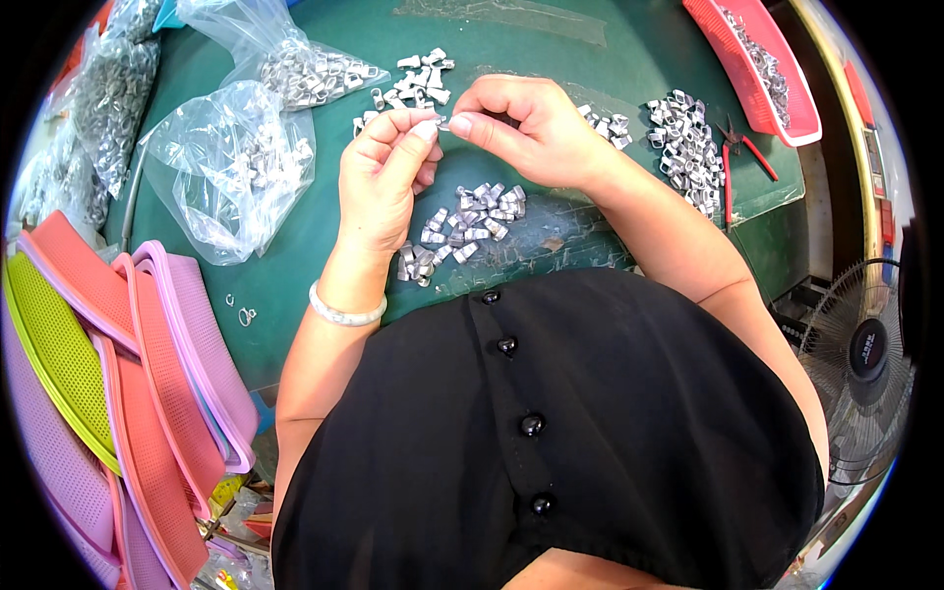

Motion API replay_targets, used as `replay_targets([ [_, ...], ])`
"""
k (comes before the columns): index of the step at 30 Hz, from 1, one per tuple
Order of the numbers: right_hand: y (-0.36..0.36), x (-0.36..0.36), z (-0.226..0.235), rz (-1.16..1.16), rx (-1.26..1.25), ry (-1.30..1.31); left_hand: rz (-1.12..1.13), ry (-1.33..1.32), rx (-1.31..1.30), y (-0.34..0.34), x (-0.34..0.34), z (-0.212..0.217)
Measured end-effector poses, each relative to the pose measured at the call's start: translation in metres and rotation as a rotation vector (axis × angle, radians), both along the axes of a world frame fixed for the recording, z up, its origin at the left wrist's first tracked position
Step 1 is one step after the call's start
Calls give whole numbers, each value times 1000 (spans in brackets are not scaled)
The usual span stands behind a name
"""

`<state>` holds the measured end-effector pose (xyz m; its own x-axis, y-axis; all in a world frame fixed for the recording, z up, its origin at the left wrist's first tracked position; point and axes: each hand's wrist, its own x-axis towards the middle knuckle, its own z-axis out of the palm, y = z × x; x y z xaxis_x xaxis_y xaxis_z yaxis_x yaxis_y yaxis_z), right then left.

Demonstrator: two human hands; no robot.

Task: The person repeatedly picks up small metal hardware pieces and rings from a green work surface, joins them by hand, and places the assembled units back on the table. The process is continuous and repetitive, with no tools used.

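Observation:
Both hands meet over the green table [521, 39], fingertips almost touching. My left hand [379, 187], with a pale bangle on its wrist, pinches a small silvery metal piece [442, 123] between thumb and fingers. From the other side, the thumb and forefinger of my right hand [536, 128] close on the same piece; its exact shape is mostly hidden. Just below the hands lies a near pile of small metal clasps [477, 211]. Beyond them is a far pile of clasps [423, 77], partly covered by my left fingers. More clasps [612, 128] show behind my right hand.
Clear plastic bags of metal parts [236, 167] lie at left. On the right are a large heap of clasps [685, 147], red-handled pliers [729, 177] and a pink basket [801, 113] of parts. Stacked coloured plastic baskets [162, 413] stand lower left, a fan [851, 364] lower right.

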<state>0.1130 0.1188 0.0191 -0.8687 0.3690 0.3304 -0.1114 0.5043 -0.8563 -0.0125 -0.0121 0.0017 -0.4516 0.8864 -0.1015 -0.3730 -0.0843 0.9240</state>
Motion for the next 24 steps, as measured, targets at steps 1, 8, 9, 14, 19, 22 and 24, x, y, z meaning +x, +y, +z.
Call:
replay_targets([
  [1,0,0,0,1,4,1,0,-1,-2,0,0,0],
  [8,1,0,0,16,6,-14,-2,-16,-13,0,0,1],
  [9,1,1,2,0,-72,-63,-9,-15,-20,0,-1,1],
  [14,11,-2,6,-67,-678,-149,-74,213,-46,-1,-2,4],
  [19,19,1,-5,184,-887,-66,-309,766,-200,-2,5,10],
  [22,15,-2,-6,244,-918,5,-206,714,-157,-1,7,4],
  [24,13,-3,-5,249,-875,52,-50,642,-15,3,7,-4],
])
